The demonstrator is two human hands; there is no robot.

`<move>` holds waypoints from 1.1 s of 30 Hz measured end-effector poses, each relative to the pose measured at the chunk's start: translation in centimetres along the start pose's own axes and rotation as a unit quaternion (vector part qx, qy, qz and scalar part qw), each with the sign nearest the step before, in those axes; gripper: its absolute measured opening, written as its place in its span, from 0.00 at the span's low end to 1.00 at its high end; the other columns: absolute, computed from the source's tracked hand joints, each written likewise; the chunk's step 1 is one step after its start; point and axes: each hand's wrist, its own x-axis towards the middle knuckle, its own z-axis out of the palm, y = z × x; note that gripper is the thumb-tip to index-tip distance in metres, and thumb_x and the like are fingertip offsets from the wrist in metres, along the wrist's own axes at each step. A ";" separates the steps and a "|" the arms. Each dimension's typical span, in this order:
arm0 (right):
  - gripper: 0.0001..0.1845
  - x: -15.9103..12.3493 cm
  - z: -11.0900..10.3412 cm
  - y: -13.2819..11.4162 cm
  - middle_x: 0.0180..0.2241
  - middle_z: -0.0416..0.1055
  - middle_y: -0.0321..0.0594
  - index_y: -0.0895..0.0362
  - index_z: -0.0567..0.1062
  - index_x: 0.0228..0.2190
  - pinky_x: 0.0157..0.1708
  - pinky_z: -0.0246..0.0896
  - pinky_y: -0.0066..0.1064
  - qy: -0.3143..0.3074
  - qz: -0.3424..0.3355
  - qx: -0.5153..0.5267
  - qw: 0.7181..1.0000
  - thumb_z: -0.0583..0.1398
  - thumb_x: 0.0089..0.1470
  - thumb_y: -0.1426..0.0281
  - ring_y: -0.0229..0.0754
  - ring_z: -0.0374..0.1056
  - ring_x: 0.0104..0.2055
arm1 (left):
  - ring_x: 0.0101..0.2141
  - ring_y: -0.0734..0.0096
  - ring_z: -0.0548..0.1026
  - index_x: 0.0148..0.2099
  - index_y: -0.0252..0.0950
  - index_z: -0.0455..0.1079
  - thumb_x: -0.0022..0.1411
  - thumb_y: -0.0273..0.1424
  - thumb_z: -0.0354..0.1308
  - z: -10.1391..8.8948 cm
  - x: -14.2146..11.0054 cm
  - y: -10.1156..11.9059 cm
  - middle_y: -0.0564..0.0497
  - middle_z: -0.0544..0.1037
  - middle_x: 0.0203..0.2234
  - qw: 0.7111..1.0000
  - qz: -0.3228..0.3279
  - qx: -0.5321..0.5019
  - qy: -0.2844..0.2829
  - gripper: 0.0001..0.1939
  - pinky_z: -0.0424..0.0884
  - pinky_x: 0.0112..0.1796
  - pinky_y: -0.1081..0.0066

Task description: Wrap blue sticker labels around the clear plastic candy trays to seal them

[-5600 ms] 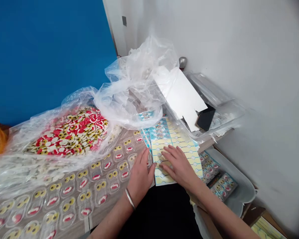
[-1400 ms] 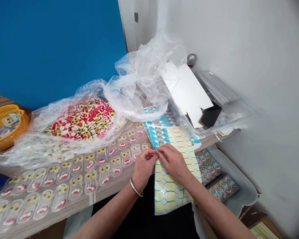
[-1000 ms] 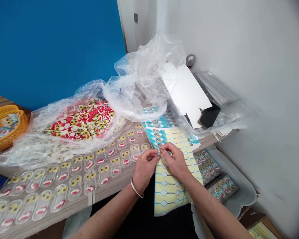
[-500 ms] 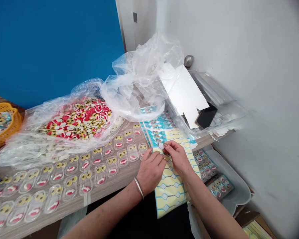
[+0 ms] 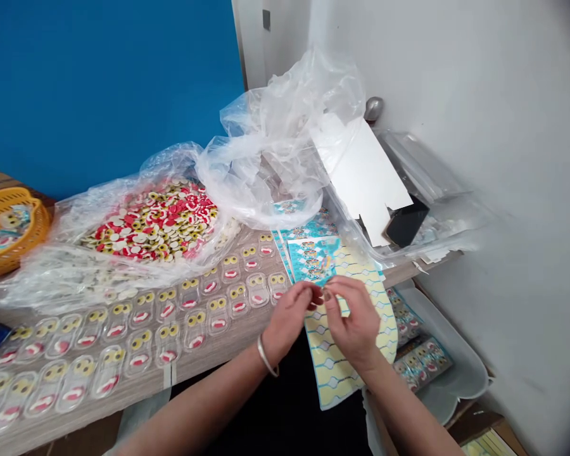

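My left hand (image 5: 289, 320), with a metal bangle (image 5: 266, 358) on its wrist, and my right hand (image 5: 354, 316) meet above a sheet of yellow labels (image 5: 346, 354). Their fingertips pinch together around something small, perhaps a piece of label (image 5: 323, 295), mostly hidden by my fingers. A blue printed card (image 5: 311, 259) lies on the upper end of the yellow sheet. More blue printed sheets (image 5: 308, 229) lie beneath it.
Clear trays of eye-and-mouth sweets (image 5: 171, 323) cover the wooden table to the left. Behind them lies a plastic bag of loose sweets (image 5: 147, 221), with a yellow basket (image 5: 9, 228) at far left. A white carton (image 5: 363, 168) stands behind, and a grey tub of packs (image 5: 437, 370) sits right.
My hands have lifted off the yellow sheet and now pinch the small piece above it. The blue printed card shows more fully at the sheet's upper end.
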 end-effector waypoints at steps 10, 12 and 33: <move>0.20 -1.7 4.7 0.1 0.51 0.73 0.44 0.53 0.70 0.53 0.56 0.58 0.51 -0.250 -0.092 -0.025 0.963 0.55 0.59 0.74 0.51 0.64 0.56 | 0.31 0.73 0.76 0.34 0.36 0.69 0.51 0.37 0.68 -6.2 -3.0 0.8 0.53 0.77 0.29 0.922 -0.103 -0.297 0.224 0.14 0.72 0.37 0.71; 0.19 -0.5 5.3 1.1 0.52 0.72 0.46 0.54 0.70 0.53 0.55 0.57 0.52 -0.265 -0.052 -0.073 0.960 0.56 0.59 0.73 0.54 0.62 0.57 | 0.33 0.70 0.78 0.36 0.36 0.69 0.54 0.37 0.67 -7.8 -2.8 0.8 0.52 0.78 0.30 0.925 -0.081 -0.277 0.247 0.13 0.73 0.39 0.67; 0.16 1.4 3.1 2.5 0.43 0.76 0.40 0.52 0.73 0.48 0.40 0.65 0.34 -0.328 0.232 0.129 0.907 0.59 0.58 0.63 0.44 0.72 0.43 | 0.17 0.77 0.66 0.32 0.37 0.67 0.61 0.45 0.57 -7.9 -3.5 -0.3 0.54 0.73 0.19 0.985 -0.159 0.066 0.012 0.16 0.61 0.21 0.76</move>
